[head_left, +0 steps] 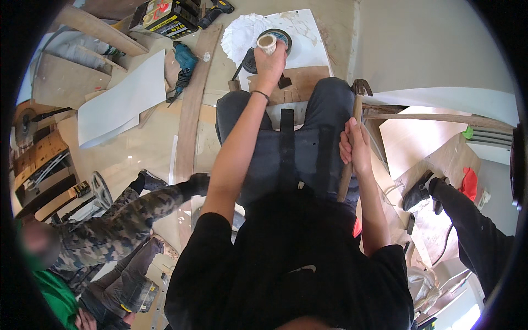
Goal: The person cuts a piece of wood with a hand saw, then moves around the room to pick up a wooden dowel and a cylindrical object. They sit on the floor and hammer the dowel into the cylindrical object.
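My left hand (270,67) reaches out over the floor in front of my knees, its fingers closed around a small cream-coloured cylinder (267,43) with a round tan end. Just behind that cylinder is a dark round roll (283,37), lying on a stained white sheet (308,33). A hammer (352,143) with a wooden handle and a dark metal claw head is upright along my right thigh. My right hand (357,146) is closed on its handle. Near my left hand are a black tape measure (249,61) and a brown board (305,82).
A teal power drill (185,63) lies left of a long wooden plank (199,99). Further back are a black box (165,19) and a cordless drill (215,11). A person in camouflage trousers (121,220) is at lower left; another's dark trouser leg (467,220) shows at right.
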Demonstrator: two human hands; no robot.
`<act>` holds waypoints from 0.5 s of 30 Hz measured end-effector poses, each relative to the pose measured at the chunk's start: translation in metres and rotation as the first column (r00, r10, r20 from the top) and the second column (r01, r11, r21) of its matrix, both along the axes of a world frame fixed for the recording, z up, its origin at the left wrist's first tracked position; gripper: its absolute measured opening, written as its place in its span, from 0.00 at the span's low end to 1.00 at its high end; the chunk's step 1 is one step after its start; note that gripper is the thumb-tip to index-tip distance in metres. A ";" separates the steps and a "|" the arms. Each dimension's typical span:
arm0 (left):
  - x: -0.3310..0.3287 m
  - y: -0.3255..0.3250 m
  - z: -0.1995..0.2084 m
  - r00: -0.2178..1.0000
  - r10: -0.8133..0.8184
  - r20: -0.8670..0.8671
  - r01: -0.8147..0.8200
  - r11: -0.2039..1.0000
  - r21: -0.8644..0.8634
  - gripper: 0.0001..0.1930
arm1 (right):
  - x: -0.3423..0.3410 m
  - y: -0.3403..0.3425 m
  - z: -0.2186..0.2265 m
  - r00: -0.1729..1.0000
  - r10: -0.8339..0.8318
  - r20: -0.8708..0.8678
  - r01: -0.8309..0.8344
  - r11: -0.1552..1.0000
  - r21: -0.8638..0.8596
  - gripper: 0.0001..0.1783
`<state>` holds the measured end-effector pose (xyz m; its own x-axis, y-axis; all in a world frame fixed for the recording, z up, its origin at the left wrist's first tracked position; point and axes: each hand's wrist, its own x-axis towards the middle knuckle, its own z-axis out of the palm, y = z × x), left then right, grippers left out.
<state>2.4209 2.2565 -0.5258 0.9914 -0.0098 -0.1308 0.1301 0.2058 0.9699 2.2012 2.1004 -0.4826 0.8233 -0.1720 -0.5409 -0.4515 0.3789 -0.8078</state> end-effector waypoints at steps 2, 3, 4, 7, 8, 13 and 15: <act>-0.003 -0.002 -0.015 0.993 0.082 -0.088 -0.088 0.994 -0.060 0.03 | 0.001 0.000 -0.001 1.000 0.014 -0.021 -0.015 0.999 -0.030 0.22; -0.003 -0.002 -0.020 0.998 0.053 -0.041 -0.056 0.994 -0.092 0.03 | 0.001 -0.001 -0.001 1.000 0.004 -0.025 -0.004 0.999 -0.035 0.22; -0.001 -0.002 -0.024 0.999 0.034 -0.029 -0.037 0.993 -0.111 0.03 | 0.002 -0.001 -0.002 0.999 -0.002 -0.042 0.001 0.999 -0.042 0.22; 0.002 0.001 -0.028 0.999 -0.035 -0.016 0.032 0.991 -0.126 0.05 | 0.003 -0.004 -0.003 0.999 0.003 -0.046 -0.004 1.000 -0.012 0.22; 0.003 0.001 -0.028 0.999 -0.050 -0.017 0.048 0.994 -0.102 0.05 | 0.003 -0.005 -0.003 1.000 -0.003 -0.022 0.003 1.000 -0.007 0.22; -0.005 -0.003 -0.030 0.996 -0.079 -0.044 0.077 0.996 -0.041 0.07 | 0.005 -0.008 -0.004 0.999 -0.006 -0.043 0.007 1.000 0.019 0.22; -0.007 -0.004 -0.030 0.996 -0.084 -0.020 0.083 0.996 -0.037 0.07 | 0.006 -0.008 -0.003 0.999 -0.006 -0.044 0.006 1.000 0.016 0.22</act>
